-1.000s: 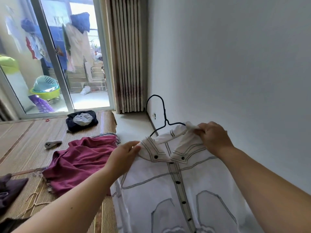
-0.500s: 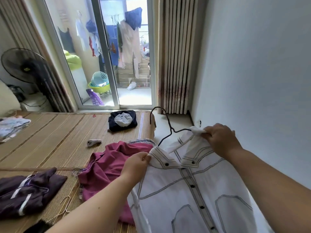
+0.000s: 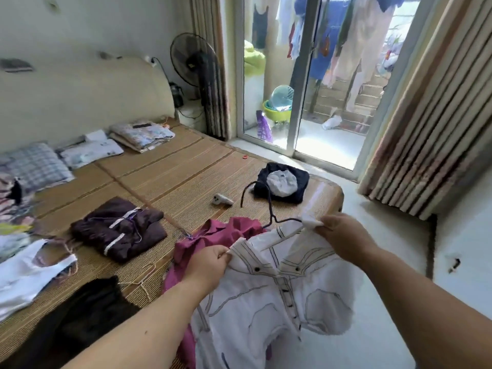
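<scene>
Over the bed (image 3: 186, 166) edge we hold a white shirt (image 3: 274, 296) on its black hanger (image 3: 269, 209): left hand (image 3: 207, 265) pinches the collar, right hand (image 3: 343, 239) grips the other shoulder w/ hanger end; maroon garment (image 3: 226, 233) just behind.

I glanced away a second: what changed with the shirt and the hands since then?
The person turned left toward the bed, so the white shirt on its black hanger now hangs by the magenta garment, not before the wall. Nothing was let go: the left hand still pinches one shoulder, the right hand the other.
</scene>
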Demonstrator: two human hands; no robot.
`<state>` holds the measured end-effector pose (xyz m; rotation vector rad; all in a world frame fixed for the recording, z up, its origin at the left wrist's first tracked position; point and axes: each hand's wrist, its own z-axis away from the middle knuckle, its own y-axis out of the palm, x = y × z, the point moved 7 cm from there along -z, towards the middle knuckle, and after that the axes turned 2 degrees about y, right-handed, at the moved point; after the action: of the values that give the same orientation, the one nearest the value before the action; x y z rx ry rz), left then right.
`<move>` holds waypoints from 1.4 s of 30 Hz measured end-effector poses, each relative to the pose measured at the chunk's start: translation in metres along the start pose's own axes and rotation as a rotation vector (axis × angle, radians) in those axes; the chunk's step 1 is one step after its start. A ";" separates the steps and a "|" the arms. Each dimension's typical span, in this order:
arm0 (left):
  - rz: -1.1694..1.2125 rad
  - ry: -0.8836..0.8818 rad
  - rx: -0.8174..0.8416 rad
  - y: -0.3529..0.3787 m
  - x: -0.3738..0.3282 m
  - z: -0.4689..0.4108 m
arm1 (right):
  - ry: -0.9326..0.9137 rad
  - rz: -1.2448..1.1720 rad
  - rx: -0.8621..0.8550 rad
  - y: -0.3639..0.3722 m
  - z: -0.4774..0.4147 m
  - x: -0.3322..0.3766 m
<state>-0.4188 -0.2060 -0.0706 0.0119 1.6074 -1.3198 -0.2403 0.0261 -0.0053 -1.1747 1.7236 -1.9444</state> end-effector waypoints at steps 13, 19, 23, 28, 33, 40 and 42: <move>-0.059 -0.437 -0.145 0.012 0.087 -0.084 | -0.315 0.084 0.289 0.126 -0.195 0.041; -0.037 -0.514 -0.114 0.013 0.167 -0.159 | -0.316 0.099 0.390 0.230 -0.281 0.065; -0.025 -0.586 -0.084 0.024 0.215 -0.195 | -0.317 0.074 0.441 0.296 -0.318 0.074; -0.033 -0.660 -0.065 0.039 0.273 -0.229 | -0.360 0.149 0.553 0.376 -0.363 0.090; 0.134 -0.842 -0.182 0.064 0.326 -0.233 | -0.385 0.229 0.677 0.448 -0.383 0.102; 0.107 -0.877 -0.236 0.089 0.331 -0.238 | -0.486 0.296 0.746 0.498 -0.390 0.101; 0.094 -0.899 -0.222 0.088 0.320 -0.235 | -0.585 0.326 0.785 0.495 -0.381 0.109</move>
<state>-0.6826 -0.1738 -0.3779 -0.5574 0.9438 -0.8626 -0.7290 0.0940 -0.4036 -0.9366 0.6866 -1.5963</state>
